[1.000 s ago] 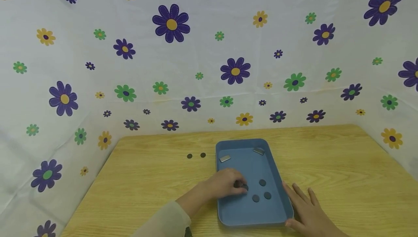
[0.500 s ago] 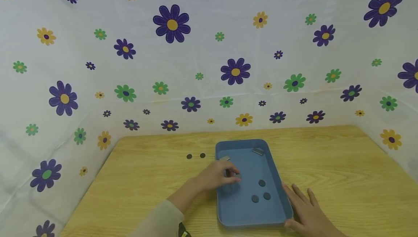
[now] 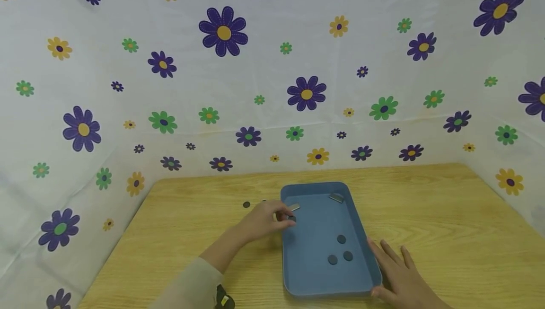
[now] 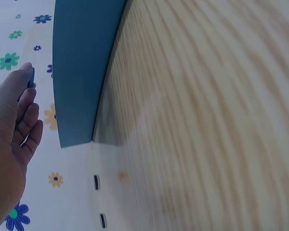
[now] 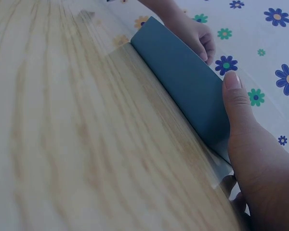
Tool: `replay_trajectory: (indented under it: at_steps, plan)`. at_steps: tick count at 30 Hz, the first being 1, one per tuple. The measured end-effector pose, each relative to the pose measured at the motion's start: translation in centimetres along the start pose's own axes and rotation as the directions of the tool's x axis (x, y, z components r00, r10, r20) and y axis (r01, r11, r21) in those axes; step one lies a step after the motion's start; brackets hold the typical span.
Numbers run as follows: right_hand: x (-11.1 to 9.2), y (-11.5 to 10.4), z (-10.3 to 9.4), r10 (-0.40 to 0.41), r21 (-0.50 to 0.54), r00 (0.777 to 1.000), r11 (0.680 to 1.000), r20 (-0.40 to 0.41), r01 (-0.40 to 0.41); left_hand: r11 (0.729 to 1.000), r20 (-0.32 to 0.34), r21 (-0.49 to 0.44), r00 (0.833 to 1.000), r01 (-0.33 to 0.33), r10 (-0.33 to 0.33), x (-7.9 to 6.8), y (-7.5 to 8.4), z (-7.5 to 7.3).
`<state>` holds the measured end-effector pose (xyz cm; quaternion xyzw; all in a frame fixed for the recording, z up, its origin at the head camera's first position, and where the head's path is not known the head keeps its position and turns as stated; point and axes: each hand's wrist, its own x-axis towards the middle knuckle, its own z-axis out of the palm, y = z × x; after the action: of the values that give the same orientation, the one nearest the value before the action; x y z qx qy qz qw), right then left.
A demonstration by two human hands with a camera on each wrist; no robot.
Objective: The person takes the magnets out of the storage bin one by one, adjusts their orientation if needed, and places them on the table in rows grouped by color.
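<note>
My left hand [image 3: 260,220] pinches a dark round disc [image 3: 292,219] between thumb and fingertips, over the left wall of the blue tray [image 3: 315,271]. In the left wrist view the same disc [image 4: 31,78] shows edge-on, held above the tray's rim. Three more dark discs lie on the tray floor, among them one disc [image 3: 341,239] nearer the right wall. My right hand [image 3: 399,273] rests against the tray's right wall near its front corner, fingers extended. Its thumb [image 5: 237,103] lies along the wall in the right wrist view.
Left of the tray, two dark discs sit on the wooden table [image 3: 183,242]: a left disc [image 3: 246,204] and another, partly hidden behind my hand. Inside the tray's far end are a left metal plate [image 3: 295,207] and a right metal plate [image 3: 336,198]. A flowered cloth [image 3: 264,72] surrounds the table.
My left hand has lifted a disc from the tray floor and carried it left and away from me to the tray's left wall. The right hand has stayed in place.
</note>
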<state>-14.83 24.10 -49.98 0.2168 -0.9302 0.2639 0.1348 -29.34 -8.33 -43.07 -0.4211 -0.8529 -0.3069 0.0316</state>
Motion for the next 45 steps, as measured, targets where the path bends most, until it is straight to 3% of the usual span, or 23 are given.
replay_trajectory:
  at_steps: [6, 13, 20, 29, 35, 45]
  plan:
    - [-0.1, 0.0, 0.1, -0.006, 0.017, 1.0, 1.0, -0.006, 0.006, 0.997, -0.026, 0.034, 0.997, 0.071, -0.07, -1.1, -1.2, -1.0]
    - [0.0, 0.0, 0.1, -0.011, 0.013, 1.0, 1.0, -0.003, 0.011, 0.979, -0.076, 0.038, 0.978, 0.2, -0.197, -2.1, -2.7, -2.6]
    - [0.1, -0.1, 0.1, 0.001, 0.014, 1.0, 1.0, 0.014, -0.002, 0.968, -0.17, 0.061, 0.958, 0.243, -0.229, -3.0, -4.5, -4.4]
    - [0.0, -0.1, 0.1, 0.0, 0.003, 1.0, 1.0, 0.0, 0.0, 0.947, -0.226, 0.068, 0.929, 0.315, -0.293, -3.8, -6.5, -5.6]
    - [-0.1, 0.1, 0.2, 0.011, 0.0, 1.0, 1.0, 0.001, -0.011, 0.913, -0.263, 0.041, 0.886, 0.407, -0.383, -4.3, -7.7, -5.9]
    - [-0.1, 0.2, 0.1, -0.007, -0.019, 1.0, 1.0, -0.012, 0.007, 0.824, -0.295, -0.084, 0.776, 0.56, -0.557, -5.5, -9.9, -5.7]
